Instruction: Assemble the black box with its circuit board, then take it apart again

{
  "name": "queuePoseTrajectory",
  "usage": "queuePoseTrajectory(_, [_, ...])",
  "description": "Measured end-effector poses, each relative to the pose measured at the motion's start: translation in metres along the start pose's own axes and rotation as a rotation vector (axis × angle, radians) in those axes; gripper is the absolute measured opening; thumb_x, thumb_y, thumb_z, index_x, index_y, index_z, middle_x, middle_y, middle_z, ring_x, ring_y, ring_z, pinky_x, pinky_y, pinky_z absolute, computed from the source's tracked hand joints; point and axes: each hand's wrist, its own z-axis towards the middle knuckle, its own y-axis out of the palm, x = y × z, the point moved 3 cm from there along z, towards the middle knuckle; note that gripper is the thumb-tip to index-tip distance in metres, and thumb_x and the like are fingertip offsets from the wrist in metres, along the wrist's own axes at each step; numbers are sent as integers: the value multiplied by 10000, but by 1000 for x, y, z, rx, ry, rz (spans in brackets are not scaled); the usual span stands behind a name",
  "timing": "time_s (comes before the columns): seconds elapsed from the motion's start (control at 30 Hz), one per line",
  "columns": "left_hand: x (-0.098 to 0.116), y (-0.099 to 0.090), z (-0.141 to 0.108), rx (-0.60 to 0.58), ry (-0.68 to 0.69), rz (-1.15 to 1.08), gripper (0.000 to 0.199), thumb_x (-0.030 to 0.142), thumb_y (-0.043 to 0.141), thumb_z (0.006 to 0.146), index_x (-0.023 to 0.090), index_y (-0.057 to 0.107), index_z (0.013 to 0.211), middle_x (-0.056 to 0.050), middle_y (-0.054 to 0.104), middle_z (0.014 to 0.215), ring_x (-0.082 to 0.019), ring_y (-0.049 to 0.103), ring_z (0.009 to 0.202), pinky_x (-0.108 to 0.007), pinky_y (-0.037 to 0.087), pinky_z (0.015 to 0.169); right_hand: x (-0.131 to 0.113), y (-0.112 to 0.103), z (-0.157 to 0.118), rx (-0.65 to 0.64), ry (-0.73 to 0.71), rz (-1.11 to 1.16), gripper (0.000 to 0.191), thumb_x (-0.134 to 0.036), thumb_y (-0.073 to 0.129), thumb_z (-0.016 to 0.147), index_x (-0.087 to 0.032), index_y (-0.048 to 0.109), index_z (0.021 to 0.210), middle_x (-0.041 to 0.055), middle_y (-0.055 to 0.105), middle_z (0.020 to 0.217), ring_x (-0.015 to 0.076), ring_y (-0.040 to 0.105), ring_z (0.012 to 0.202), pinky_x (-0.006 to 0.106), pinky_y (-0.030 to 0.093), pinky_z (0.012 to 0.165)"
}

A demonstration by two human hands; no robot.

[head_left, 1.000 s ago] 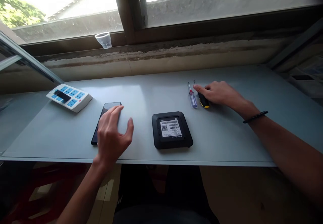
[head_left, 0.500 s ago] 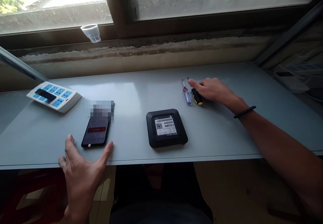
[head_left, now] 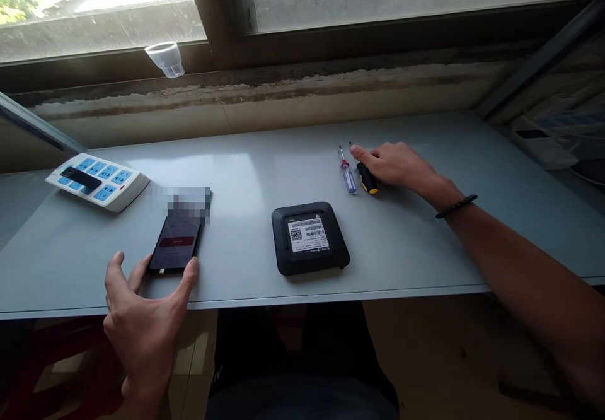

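Observation:
On the table a smartphone [head_left: 176, 253] lies face up, its lit screen showing a red button and its upper part pixelated. My left hand [head_left: 146, 313] is at its lower end, thumb against the right edge and a finger against the left. My right hand [head_left: 397, 166] rests at a black and yellow screwdriver [head_left: 367, 179], thumb across its shaft; the other fingers are mostly hidden behind the palm. Just left of that lies a screwdriver with a clear handle [head_left: 348, 179]. Between the hands sits a black square device [head_left: 281, 243] with a white label facing up.
A white power strip [head_left: 130, 196] with blue sockets stands at the left, a small black object [head_left: 81, 180] on it. A clear plastic cup [head_left: 167, 60] is by the window frame at the back. The table's front edge [head_left: 321, 300] runs close to me; metal posts rise at both sides.
My left hand has moved in towards the phone, its thumb and fingers closing on the lower edges. My right hand stays at the screwdriver. The view has shifted slightly.

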Motion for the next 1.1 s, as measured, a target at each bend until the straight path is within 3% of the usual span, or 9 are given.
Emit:
queuePoseTrajectory(0.2, [2,-2,7,-27,-9,34,1021,686,716,887,177,296,1665,-218,660,1465,-524,492,1479,-751,447,1154,0,0,0,-3,-6,9,745,-766,267,1009,-174,566,671,160,676,825,208,569,703,336,325,630])
queuePoseTrajectory(0.3, [2,-3,14,14,-20,46,1053,681,764,836,140,353,1641,-241,684,1422,-521,511,1464,-748,448,1156,0,0,0,-11,-10,9,757,-784,249,1001,-177,556,669,159,678,840,213,578,728,337,320,639])
queuePoseTrajectory(0.6, [0,-1,25,16,-12,51,1065,709,751,807,98,410,1610,-249,700,1395,-515,541,1440,-729,457,1150,1,1,0,-20,12,-5,756,-787,252,1001,-174,618,753,169,701,936,242,618,796,342,347,667])
queuePoseTrajectory(0.77, [1,0,25,15,13,45,1125,704,754,763,82,398,1629,-258,628,1489,-573,543,1406,-769,474,1113,1,2,0,-27,10,-19,763,-800,252,989,-184,677,837,168,712,956,276,638,856,353,365,686])
queuePoseTrajectory(0.87, [7,-6,24,156,174,20,1019,669,722,840,9,477,1576,-315,566,1529,-562,547,1409,-742,481,1126,1,2,1,-34,-5,-29,739,-775,253,998,-193,670,817,163,708,932,276,637,856,354,357,695])
queuePoseTrajectory(0.97, [23,-14,25,293,446,-86,704,471,725,925,89,601,1503,-239,661,1457,-455,641,1357,-630,559,1102,2,3,1,-18,-22,-38,714,-703,221,1029,-189,620,733,175,691,892,270,632,835,357,344,694])
queuePoseTrajectory(1.03, [42,-14,28,254,634,-188,479,312,724,956,184,685,1416,-151,738,1372,-381,717,1267,-549,628,1009,2,3,1,-4,-26,-43,706,-677,215,1038,-187,611,718,184,686,889,271,632,837,357,345,695])
queuePoseTrajectory(1.1, [67,-8,32,131,836,-290,339,192,706,969,203,732,1306,-105,780,1296,-305,760,1192,-461,647,971,2,4,1,2,-25,-48,694,-667,226,1039,-185,620,730,187,688,901,272,633,847,355,349,698])
